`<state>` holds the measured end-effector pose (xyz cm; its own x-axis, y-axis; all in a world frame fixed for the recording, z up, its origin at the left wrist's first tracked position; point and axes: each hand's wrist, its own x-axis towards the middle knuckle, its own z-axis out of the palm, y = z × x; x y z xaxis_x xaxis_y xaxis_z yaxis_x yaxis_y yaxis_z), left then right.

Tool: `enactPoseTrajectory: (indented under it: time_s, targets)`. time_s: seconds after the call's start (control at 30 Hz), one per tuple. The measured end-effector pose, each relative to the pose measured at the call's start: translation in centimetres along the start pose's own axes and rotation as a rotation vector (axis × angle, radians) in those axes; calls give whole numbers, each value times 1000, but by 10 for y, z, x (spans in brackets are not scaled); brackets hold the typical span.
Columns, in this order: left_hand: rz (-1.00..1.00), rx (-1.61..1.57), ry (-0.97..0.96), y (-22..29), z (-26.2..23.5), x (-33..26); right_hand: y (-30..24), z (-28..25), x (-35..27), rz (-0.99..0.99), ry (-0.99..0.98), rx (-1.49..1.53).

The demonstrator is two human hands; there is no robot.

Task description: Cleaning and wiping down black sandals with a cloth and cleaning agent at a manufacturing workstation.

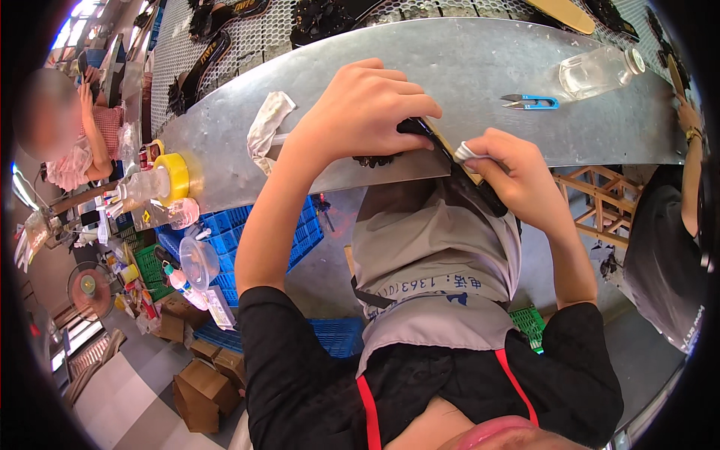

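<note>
Both hands busy. Left hand point(367, 105) comes over the top, fingers closed around the far end of what looks like a black sandal point(466, 178). Right hand point(517, 176) pinches a white wad point(464, 151), cloth or tissue, between thumb and fingers, right at the sandal's tan edge.

Step in hand, my read: wiping or rubbing that edge. Left grip holds, right grip works. Next move calls for a firm left hold plus light, even right pressure along the edge; risk is the piece twisting if I push hard.

Sandal vs grip: it runs diagonally, 1 end inside the left grip, the other jutting past the right fingers over the apron point(431, 247), beyond the front edge of the bench point(450, 60). Can't tell whether its underside rests on the bench edge. Dark ruffled trim point(377, 160) shows under the left hand; can't confirm it's the same piece.

Blue snips point(541, 102) and a clear bottle point(596, 73) lie on the bench to the right, well apart from both hands.
</note>
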<state>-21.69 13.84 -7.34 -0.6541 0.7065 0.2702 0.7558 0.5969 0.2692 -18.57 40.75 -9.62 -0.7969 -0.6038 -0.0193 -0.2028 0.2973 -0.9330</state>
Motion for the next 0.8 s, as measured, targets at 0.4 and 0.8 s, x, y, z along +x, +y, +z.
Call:
enactPoseTrajectory:
  time_s: [0.4, 0.8]
  targets:
    - [14, 13, 1, -1, 2, 2, -2, -9, 5, -72, -31, -128]
    - [13, -12, 2, -4, 2, 1, 10, 6, 12, -247, 99, -56]
